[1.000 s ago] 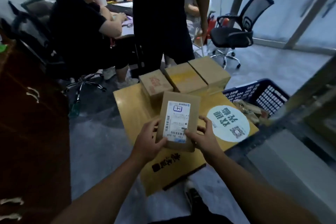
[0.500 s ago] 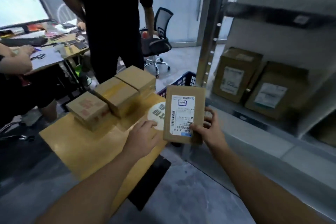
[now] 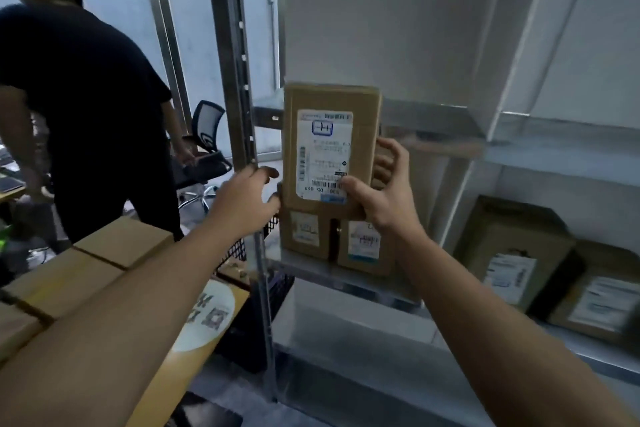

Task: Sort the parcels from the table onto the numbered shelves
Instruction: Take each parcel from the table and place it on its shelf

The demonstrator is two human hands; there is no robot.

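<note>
Judging it, my left hand (image 3: 247,199) lies loose-fingered at the lower left edge of the upright parcel (image 3: 329,149), my right hand (image 3: 382,199) grips its lower right corner before the shelf (image 3: 304,267); I'd set it down gently beside the standing boxes (image 3: 304,236).

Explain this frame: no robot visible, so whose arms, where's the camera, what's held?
No machine here: a person wears one camera on the head, looking forward and down, so both arms are theirs. The right hand grips a labelled cardboard parcel upright, thumb on its label, before a metal shelf rack. The left hand is open at the parcel's left edge. Two small parcels stand on the shelf behind it; larger boxes sit further right. On the yellow table, lower left, lie plain boxes.
</note>
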